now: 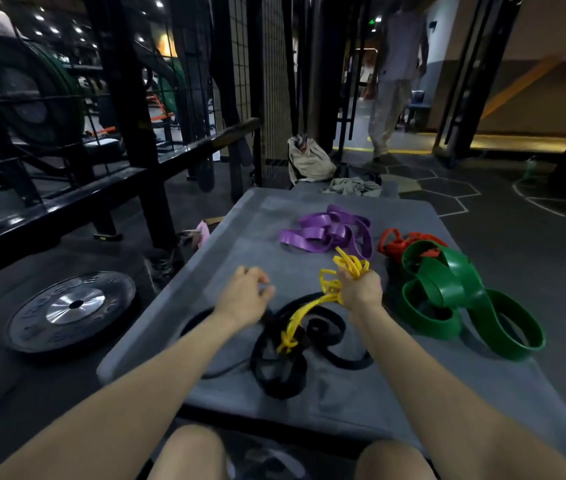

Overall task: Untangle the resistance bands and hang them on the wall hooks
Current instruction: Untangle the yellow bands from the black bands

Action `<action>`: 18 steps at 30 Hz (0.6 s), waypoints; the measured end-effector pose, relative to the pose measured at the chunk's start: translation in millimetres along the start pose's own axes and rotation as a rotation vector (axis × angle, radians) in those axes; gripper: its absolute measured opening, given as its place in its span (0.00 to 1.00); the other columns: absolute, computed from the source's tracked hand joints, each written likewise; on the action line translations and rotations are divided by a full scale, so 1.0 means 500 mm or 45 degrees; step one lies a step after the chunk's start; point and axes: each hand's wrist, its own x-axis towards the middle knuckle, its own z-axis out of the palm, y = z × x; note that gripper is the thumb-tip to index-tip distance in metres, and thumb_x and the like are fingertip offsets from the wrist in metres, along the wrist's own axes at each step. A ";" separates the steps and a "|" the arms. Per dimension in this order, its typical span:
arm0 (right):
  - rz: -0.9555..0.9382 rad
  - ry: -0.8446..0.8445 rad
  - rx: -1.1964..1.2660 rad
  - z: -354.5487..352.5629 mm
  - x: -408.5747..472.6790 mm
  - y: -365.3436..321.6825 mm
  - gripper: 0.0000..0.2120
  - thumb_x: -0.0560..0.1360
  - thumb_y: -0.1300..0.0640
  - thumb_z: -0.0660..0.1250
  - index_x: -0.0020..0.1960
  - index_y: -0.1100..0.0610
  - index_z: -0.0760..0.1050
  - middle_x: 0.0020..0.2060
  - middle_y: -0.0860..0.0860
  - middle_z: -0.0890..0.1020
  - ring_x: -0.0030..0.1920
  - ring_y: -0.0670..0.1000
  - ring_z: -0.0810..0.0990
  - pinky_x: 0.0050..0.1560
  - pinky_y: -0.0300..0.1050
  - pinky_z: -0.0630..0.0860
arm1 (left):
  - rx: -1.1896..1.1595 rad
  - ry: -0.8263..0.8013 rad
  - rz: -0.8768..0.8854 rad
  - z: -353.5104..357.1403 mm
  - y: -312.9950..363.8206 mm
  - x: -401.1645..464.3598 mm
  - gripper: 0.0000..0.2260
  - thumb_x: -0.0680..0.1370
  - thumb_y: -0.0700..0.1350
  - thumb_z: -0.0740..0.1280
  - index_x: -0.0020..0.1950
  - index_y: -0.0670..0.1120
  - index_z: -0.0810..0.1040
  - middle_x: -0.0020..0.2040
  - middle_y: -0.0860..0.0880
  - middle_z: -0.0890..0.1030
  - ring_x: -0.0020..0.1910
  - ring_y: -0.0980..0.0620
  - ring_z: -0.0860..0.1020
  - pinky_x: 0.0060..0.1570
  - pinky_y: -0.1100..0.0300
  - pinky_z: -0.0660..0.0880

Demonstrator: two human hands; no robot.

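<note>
On the grey mat [226, 237] laid over the gym floor, five bundles of resistance bands are spread out before a seated person whose bare knees show at the bottom of the view. Their right hand [361, 289] is closed round a bunch of the yellow band [330, 292], lifting loops of it clear of the mat, while a stretched strand runs down and left to a knot that is caught in the black band [285, 351] lying coiled just in front of them. Their left hand [245, 294] hovers above the mat beside that strand, fingers loosely curled and holding nothing that I can make out. Further off lie the purple band [326, 232], just beyond the raised yellow loops, and to the right the wide green band [454, 296], which overlaps the red band [402, 242] behind it; none of these is touched. No wall hooks show from here, so hanging seems a long way off and the job looks barely begun. To free the yellow one cleanly, I would say the spare hand should come down and pin the black coil near the knot, so that pulling does not simply drag both bands along or draw the knot tighter. Slackening the yellow strand first, then feeding its loops back through the black one, looks safer than tugging. A round weight plate [71, 310] lies on the floor to the left, and another person stands in the background.
</note>
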 end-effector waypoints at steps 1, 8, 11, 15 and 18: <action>0.003 -0.005 0.011 0.000 -0.002 0.002 0.14 0.77 0.56 0.64 0.56 0.66 0.74 0.45 0.56 0.78 0.42 0.54 0.77 0.36 0.39 0.70 | -0.090 -0.057 0.076 0.017 0.019 -0.008 0.12 0.77 0.48 0.64 0.56 0.42 0.75 0.57 0.42 0.75 0.58 0.43 0.75 0.57 0.58 0.68; 0.016 0.017 0.067 -0.028 -0.001 0.028 0.13 0.76 0.54 0.65 0.53 0.64 0.75 0.42 0.56 0.79 0.37 0.53 0.77 0.33 0.43 0.72 | 0.311 -0.456 0.263 0.071 0.036 -0.040 0.15 0.76 0.57 0.62 0.55 0.48 0.75 0.57 0.48 0.79 0.57 0.47 0.77 0.55 0.56 0.72; 0.058 0.002 0.090 -0.032 -0.009 0.040 0.13 0.76 0.54 0.65 0.54 0.64 0.74 0.43 0.57 0.79 0.36 0.55 0.79 0.37 0.51 0.79 | 0.427 -0.518 0.269 0.057 0.028 -0.040 0.17 0.74 0.63 0.61 0.49 0.50 0.73 0.51 0.48 0.78 0.54 0.46 0.77 0.51 0.54 0.73; 0.037 -0.011 0.187 -0.027 -0.027 0.041 0.14 0.75 0.53 0.66 0.54 0.62 0.74 0.44 0.58 0.82 0.42 0.58 0.82 0.47 0.56 0.81 | 0.402 -0.388 0.218 0.009 0.020 -0.028 0.22 0.74 0.63 0.62 0.31 0.48 0.65 0.35 0.48 0.72 0.44 0.43 0.77 0.39 0.56 0.66; -0.042 -0.056 0.289 -0.024 -0.043 0.014 0.12 0.76 0.56 0.66 0.55 0.63 0.74 0.40 0.55 0.81 0.38 0.56 0.82 0.40 0.51 0.82 | 0.155 -0.165 0.141 -0.043 0.016 -0.009 0.17 0.74 0.58 0.65 0.31 0.50 0.72 0.31 0.50 0.72 0.38 0.49 0.74 0.37 0.59 0.64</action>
